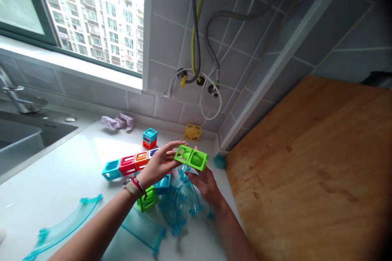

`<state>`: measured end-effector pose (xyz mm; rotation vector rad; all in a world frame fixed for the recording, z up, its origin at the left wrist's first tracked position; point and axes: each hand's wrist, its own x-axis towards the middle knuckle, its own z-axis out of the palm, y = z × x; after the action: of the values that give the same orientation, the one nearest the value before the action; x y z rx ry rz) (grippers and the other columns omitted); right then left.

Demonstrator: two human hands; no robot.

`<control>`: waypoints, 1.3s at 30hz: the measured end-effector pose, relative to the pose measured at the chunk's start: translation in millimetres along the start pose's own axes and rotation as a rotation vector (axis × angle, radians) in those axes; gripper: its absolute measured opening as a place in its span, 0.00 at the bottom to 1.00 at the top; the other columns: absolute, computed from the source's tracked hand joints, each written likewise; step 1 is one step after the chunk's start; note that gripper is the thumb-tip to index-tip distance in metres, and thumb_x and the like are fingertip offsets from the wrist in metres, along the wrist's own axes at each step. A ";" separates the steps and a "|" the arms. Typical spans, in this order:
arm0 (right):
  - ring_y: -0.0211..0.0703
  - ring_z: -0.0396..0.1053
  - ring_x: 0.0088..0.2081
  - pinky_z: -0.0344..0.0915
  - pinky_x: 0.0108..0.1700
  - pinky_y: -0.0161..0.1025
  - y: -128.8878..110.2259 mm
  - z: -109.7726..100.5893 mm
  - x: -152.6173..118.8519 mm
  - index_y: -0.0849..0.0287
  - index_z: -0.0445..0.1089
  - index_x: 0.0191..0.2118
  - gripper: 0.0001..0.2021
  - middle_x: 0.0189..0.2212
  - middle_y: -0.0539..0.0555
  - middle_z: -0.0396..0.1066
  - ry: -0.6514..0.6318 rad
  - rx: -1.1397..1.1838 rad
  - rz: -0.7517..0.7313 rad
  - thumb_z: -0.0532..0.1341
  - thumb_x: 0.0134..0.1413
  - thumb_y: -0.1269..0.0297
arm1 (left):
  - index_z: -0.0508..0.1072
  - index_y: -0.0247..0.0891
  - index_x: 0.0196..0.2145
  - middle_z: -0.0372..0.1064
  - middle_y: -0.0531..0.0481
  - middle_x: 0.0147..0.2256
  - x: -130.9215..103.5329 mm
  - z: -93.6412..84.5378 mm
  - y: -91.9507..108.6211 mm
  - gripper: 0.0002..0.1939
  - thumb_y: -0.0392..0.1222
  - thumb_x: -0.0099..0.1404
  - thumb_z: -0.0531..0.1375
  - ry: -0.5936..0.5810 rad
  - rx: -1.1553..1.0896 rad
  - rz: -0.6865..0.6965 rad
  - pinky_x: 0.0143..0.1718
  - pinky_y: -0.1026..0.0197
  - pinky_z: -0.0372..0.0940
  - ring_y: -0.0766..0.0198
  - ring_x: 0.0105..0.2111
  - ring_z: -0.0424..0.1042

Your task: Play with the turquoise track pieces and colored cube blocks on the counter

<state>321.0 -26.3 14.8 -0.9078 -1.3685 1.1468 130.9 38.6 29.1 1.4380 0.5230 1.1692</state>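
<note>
A bright green piece of two joined hollow cubes point(191, 158) is held between my hands above the counter. My left hand point(157, 165), with a watch on the wrist, grips its left end. My right hand point(206, 183) holds it from the right and below, with some fingers hidden behind it. Under my left arm runs a row of cubes in blue, red and orange point(128, 164). A green cube point(147, 199) and a blue cube point(163, 183) lie below my left hand. Clear teal curved track pieces point(179, 204) are heaped beneath my hands.
Long teal track pieces point(67, 224) lie at the front left. A blue cube on a red one point(150, 138), a yellow piece point(192, 132) and lilac pieces point(118, 122) sit near the tiled wall. A sink point(58, 130) is left; a wooden board point(312, 171) stands right.
</note>
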 end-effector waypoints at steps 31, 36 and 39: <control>0.55 0.71 0.50 0.71 0.54 0.50 -2.1 89.2 2.5 0.57 0.69 0.53 0.22 0.47 0.60 0.72 -0.610 -1.103 -0.216 0.66 0.51 0.70 | 0.66 0.40 0.48 0.74 0.50 0.39 12.3 -34.0 -5.8 0.27 0.49 0.57 0.74 0.320 -0.577 -0.148 0.28 0.62 0.76 0.65 0.27 0.79; 0.52 0.74 0.46 0.72 0.51 0.47 -7.4 73.7 -8.4 0.56 0.69 0.52 0.23 0.46 0.58 0.74 -0.486 -0.746 -0.194 0.68 0.48 0.67 | 0.65 0.41 0.49 0.74 0.52 0.37 11.3 -30.0 -12.8 0.29 0.48 0.57 0.74 0.212 -0.637 -0.171 0.32 0.59 0.78 0.65 0.25 0.79; 0.51 0.74 0.50 0.72 0.53 0.48 -13.5 56.9 -13.1 0.54 0.69 0.54 0.23 0.50 0.57 0.74 -0.248 -0.346 -0.173 0.69 0.51 0.65 | 0.65 0.41 0.47 0.73 0.53 0.36 11.6 -29.3 -13.1 0.28 0.47 0.56 0.75 0.218 -0.646 -0.175 0.30 0.59 0.78 0.65 0.25 0.79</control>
<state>267.5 -50.3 27.2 -0.8872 -1.8518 0.9273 114.1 65.6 16.7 0.7049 0.3608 1.2133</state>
